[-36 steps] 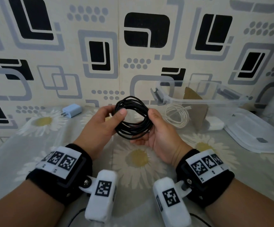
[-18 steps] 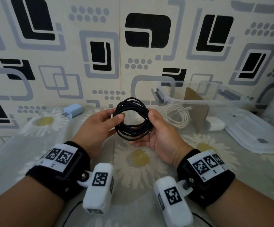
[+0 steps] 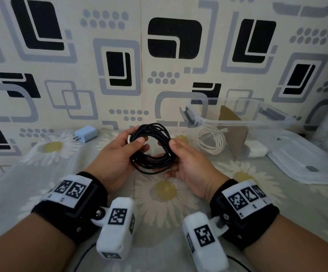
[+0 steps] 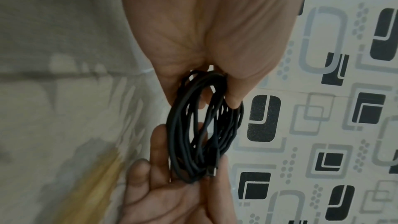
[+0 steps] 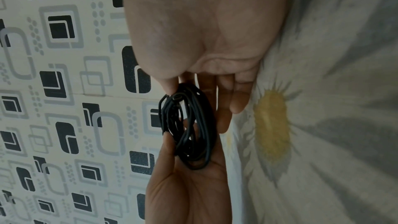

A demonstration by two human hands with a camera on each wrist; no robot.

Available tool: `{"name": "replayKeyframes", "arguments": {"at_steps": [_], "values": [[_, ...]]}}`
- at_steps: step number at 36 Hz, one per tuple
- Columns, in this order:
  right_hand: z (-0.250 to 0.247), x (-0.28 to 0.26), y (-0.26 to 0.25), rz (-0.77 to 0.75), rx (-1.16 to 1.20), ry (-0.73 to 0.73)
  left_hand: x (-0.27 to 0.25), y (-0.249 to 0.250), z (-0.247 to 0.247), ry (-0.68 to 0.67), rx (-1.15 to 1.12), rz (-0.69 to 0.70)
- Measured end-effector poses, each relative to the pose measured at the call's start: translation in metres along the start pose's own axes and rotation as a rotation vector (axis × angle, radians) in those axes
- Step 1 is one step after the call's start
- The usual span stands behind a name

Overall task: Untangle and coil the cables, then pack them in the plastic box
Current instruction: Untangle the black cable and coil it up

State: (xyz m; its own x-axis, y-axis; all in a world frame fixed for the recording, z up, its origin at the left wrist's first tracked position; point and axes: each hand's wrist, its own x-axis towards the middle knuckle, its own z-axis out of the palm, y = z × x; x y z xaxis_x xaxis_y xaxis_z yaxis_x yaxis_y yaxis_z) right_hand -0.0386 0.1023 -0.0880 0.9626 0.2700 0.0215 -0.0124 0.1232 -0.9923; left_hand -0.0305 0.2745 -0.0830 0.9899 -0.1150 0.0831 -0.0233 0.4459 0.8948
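I hold a black cable (image 3: 151, 148), wound into a coil, upright between both hands above the daisy-print cloth. My left hand (image 3: 136, 137) pinches the coil's left side with thumb in front and fingers behind; a small white piece shows by the thumb. My right hand (image 3: 167, 152) holds the right side, thumb on the rim and fingers under it. The left wrist view shows the black cable (image 4: 204, 125) pinched by the left hand (image 4: 212, 98). In the right wrist view the black cable (image 5: 187, 125) has a plug end by the right hand (image 5: 193, 94). The clear plastic box (image 3: 237, 122) stands at the back right, holding a coiled white cable (image 3: 211, 140).
A cardboard divider (image 3: 231, 130) and a white charger (image 3: 256, 151) are in the box. The box's clear lid (image 3: 306, 163) lies to its right. A pale blue plug adapter (image 3: 85, 133) rests at the back left by the patterned wall.
My left hand has shifted its grip on the coil's left side, and a small white piece now shows by its thumb. The coil stays between both hands.
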Motion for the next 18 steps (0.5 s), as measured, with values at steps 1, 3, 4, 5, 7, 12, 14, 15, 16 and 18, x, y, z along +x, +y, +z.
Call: {"name": "replayKeyframes", "arguments": {"at_steps": [1,3,4,5,7,12,14,15,16,18], "values": [[0.0001,-0.0002,-0.0002,-0.001,-0.006,0.005,0.0005,-0.0006,-0.0003,0.007,0.004,0.004],[0.0000,-0.0004,-0.0005,-0.011,-0.045,0.021,0.0013,-0.0012,-0.0010,0.032,0.030,0.009],[0.0002,-0.0008,-0.0005,-0.019,-0.075,0.035,0.0018,-0.0016,-0.0017,0.049,0.049,0.008],[0.0002,-0.0007,-0.0003,-0.029,-0.102,0.056,0.0027,-0.0021,-0.0025,0.066,0.068,0.007],[0.0001,0.0001,0.0006,-0.052,-0.140,0.109,0.0033,-0.0027,-0.0039,0.084,0.090,0.003],[-0.0026,0.0028,0.0028,-0.104,-0.212,0.184,0.0018,-0.0021,-0.0028,0.049,0.140,-0.005],[-0.0030,0.0029,0.0033,-0.112,-0.206,0.182,0.0010,-0.0022,-0.0026,0.036,0.167,-0.006],[-0.0030,0.0029,0.0036,-0.114,-0.202,0.179,0.0012,-0.0022,-0.0030,0.036,0.172,-0.010],[-0.0027,0.0029,0.0040,-0.115,-0.201,0.175,0.0012,-0.0022,-0.0032,0.038,0.172,-0.015],[-0.0028,0.0035,0.0049,-0.118,-0.222,0.177,0.0015,-0.0022,-0.0033,0.050,0.163,-0.016]]}}
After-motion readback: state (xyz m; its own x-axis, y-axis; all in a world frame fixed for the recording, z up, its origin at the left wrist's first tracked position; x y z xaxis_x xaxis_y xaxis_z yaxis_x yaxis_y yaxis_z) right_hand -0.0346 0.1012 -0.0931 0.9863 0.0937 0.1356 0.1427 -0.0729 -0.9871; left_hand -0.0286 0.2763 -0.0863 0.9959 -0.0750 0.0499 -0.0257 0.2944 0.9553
